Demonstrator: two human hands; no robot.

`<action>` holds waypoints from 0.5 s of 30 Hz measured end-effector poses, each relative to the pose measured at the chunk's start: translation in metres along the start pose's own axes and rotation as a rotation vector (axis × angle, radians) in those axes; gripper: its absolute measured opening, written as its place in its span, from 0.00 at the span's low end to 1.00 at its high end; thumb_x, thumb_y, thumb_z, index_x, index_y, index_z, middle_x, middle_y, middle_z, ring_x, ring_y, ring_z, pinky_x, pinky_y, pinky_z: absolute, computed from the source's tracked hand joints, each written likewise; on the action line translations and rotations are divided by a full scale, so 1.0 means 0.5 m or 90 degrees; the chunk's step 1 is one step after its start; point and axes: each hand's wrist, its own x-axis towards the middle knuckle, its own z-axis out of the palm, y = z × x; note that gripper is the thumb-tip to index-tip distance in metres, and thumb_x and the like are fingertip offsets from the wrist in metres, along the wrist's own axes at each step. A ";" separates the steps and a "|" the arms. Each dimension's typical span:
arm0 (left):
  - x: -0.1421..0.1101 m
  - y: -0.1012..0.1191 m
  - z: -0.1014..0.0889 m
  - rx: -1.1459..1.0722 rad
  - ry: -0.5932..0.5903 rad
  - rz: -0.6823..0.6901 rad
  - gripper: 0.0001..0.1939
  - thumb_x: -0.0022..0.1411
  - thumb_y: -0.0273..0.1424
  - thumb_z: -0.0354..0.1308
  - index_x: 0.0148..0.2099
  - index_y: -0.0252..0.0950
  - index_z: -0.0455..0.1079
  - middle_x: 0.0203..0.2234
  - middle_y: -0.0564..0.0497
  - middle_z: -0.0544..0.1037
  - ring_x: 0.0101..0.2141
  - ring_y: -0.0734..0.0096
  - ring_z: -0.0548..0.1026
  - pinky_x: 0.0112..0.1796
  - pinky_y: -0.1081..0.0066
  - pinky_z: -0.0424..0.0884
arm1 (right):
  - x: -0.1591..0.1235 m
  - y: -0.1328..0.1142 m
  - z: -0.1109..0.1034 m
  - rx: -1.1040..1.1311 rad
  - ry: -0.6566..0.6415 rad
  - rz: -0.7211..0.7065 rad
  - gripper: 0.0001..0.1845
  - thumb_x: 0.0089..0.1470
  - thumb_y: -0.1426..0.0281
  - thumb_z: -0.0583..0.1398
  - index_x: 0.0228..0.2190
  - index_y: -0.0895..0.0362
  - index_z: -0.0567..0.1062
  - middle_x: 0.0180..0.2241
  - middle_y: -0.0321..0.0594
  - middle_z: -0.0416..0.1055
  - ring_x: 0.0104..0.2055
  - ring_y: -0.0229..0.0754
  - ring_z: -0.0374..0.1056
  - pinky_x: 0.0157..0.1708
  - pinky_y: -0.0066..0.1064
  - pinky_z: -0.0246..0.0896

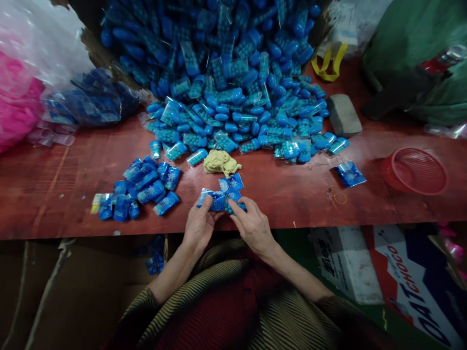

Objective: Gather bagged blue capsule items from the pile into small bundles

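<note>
At the table's front edge, my left hand (199, 224) pinches a flat blue printed sleeve (216, 201) between thumb and fingers. Close beside it, my right hand (254, 226) grips a small clear bottle of blue balls (229, 207), its end near the sleeve. Whether the bottle is inside the sleeve I cannot tell. Just beyond my hands lie more flat blue sleeves (232, 183) and a crumpled yellowish cloth (221, 163). To the left is a pile of bottles wrapped in blue printed sleeves (146, 184).
A big heap of blue-capped bottles (226, 112) spills from a torn carton at the back. On the right are a grey block (343, 115), a blue packet (349, 174) and a red plastic basket (414, 171). A clear bag of blue sleeves (89, 99) sits back left.
</note>
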 end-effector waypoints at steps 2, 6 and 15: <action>-0.001 -0.003 0.005 -0.005 0.005 0.010 0.13 0.45 0.32 0.68 0.32 0.32 0.70 0.27 0.52 0.79 0.28 0.72 0.76 0.34 0.70 0.73 | -0.003 -0.005 0.009 0.009 0.005 0.003 0.24 0.57 0.75 0.53 0.55 0.51 0.65 0.43 0.49 0.65 0.45 0.50 0.64 0.39 0.41 0.70; -0.004 -0.006 0.009 -0.007 -0.032 0.002 0.11 0.44 0.27 0.68 0.32 0.32 0.72 0.28 0.50 0.80 0.30 0.71 0.77 0.36 0.70 0.72 | 0.003 -0.001 0.013 0.149 0.004 0.048 0.25 0.56 0.74 0.56 0.55 0.50 0.65 0.43 0.47 0.63 0.45 0.47 0.64 0.40 0.39 0.70; -0.002 0.006 0.016 -0.028 -0.035 -0.076 0.05 0.57 0.24 0.55 0.33 0.30 0.72 0.28 0.46 0.80 0.32 0.68 0.78 0.41 0.67 0.72 | 0.008 0.002 0.005 0.237 -0.014 0.152 0.23 0.53 0.73 0.58 0.52 0.51 0.67 0.42 0.44 0.62 0.42 0.44 0.66 0.37 0.37 0.68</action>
